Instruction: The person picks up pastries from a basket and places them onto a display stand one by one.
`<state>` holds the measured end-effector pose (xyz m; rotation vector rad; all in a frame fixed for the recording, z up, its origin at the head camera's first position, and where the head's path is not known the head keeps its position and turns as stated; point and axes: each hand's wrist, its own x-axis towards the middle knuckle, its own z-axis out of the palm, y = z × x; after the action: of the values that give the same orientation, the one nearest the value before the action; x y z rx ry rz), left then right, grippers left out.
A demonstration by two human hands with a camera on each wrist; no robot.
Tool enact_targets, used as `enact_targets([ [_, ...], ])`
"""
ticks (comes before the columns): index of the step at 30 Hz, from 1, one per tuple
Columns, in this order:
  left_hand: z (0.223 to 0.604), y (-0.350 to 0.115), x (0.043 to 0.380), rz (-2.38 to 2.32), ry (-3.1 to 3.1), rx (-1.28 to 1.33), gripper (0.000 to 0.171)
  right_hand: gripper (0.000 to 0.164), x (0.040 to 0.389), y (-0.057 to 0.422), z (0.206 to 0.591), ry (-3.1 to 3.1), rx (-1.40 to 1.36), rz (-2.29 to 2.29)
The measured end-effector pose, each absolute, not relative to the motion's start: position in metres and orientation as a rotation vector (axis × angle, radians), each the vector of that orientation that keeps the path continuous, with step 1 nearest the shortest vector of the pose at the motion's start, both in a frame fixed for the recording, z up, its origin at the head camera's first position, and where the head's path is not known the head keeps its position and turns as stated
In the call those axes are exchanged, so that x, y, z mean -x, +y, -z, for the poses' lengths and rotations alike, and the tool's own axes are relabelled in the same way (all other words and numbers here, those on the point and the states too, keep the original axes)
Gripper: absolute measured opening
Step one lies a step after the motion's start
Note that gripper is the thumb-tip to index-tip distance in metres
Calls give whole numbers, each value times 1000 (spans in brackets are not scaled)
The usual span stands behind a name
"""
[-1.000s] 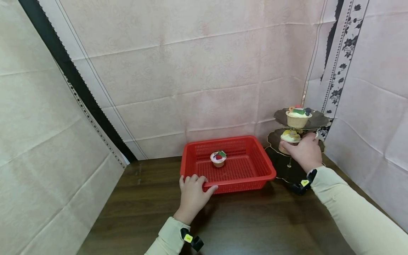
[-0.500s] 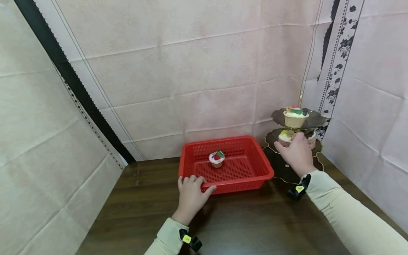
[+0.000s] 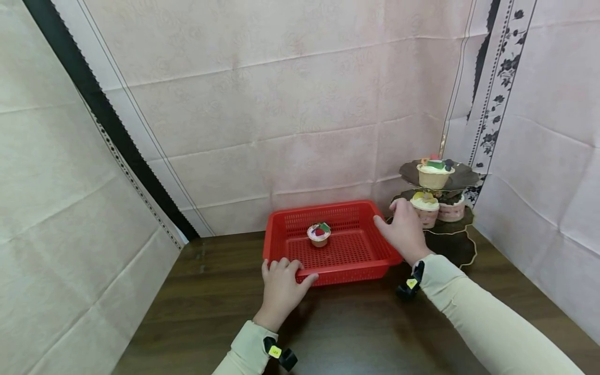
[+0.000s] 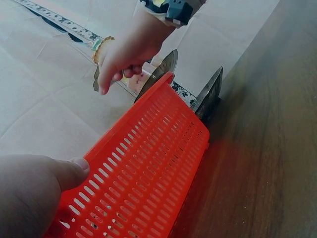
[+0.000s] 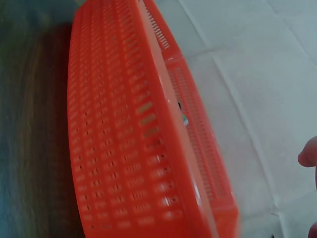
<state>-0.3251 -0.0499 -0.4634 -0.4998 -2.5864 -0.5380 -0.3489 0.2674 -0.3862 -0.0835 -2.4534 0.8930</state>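
At the front left corner of a red plastic basket (image 3: 347, 273), my left hand (image 3: 281, 291) grips the rim, fingers over it. Its thumb shows along that rim in the left wrist view. My right hand (image 3: 404, 232) hangs by the basket's right end, between it and a dark tiered stand (image 3: 461, 178). Nothing shows between its parted thumb and fingers. Inside the basket sits a small cupcake (image 3: 319, 235) with red and green topping. A cupcake with yellow topping (image 3: 425, 213) and a pink-sided cupcake (image 3: 452, 210) stand on the middle tier; a fruit-topped cupcake (image 3: 433, 177) is on the top tier.
Basket and stand rest on a dark wooden table (image 3: 337, 328). Pale cloth walls (image 3: 300, 114) rise behind and on both sides. The stand is close to the right-hand cloth, its gold-edged plates jutting outward.
My right hand has let go at the middle tier and moved left to the basket's right end. The cupcakes there now show uncovered. My left hand stays on the rim.
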Motion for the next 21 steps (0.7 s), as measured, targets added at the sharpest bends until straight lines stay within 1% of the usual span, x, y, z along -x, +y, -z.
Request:
enact_targets([
  [5, 464, -49, 325, 532, -2591, 498, 43, 43, 361, 254, 393, -2486, 47, -905],
  [10, 463, -49, 325, 530, -2593, 495, 42, 49, 376, 239, 402, -2528, 27, -930],
  [21, 462, -50, 325, 514, -2594, 500, 43, 56, 407, 203, 408, -2600, 86, -1100],
])
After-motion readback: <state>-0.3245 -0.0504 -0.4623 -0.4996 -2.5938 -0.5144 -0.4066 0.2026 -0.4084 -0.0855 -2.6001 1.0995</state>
